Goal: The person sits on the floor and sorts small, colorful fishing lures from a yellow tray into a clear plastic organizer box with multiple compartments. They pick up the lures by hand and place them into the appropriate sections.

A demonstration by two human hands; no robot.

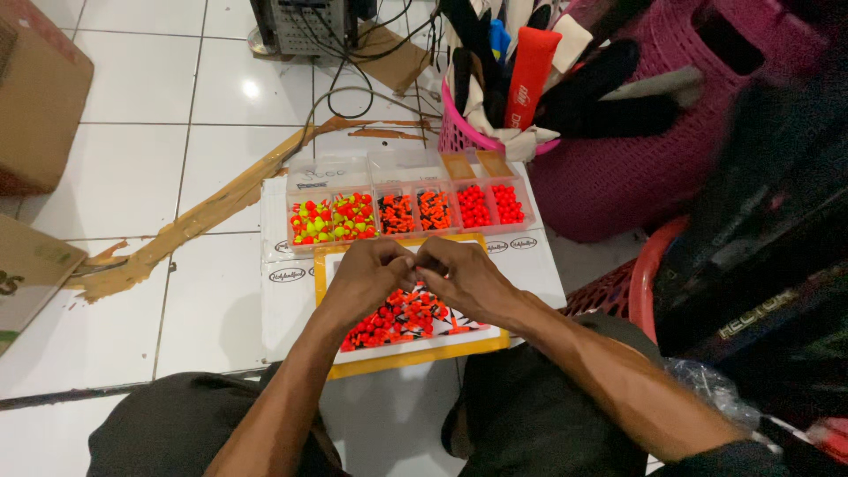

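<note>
Your left hand [367, 278] and right hand [464, 278] meet fingertip to fingertip just above the yellow-rimmed tray [415, 358], and the fingers of both are drawn together as if pinching something very small between them; what that piece is, the view is too coarse to tell. You hold them low and close over the tray, so anything that slips would fall back among the heap of orange-red beads [397, 320] lying loose on it rather than on the floor tiles [132, 177]. That heap sits directly under your wrists, between your knees, where either hand can reach it easily. Just beyond the tray, touching its far edge or nearly so, stands a clear divided box [406, 208] with its lid open away from you; its compartments keep the kinds apart, yellow-and-red pieces on the left, black-and-orange in the middle, plain red on the right. To your right a pink basket [609, 177] holds gloves and other odds and ends, well clear of your hands.
</note>
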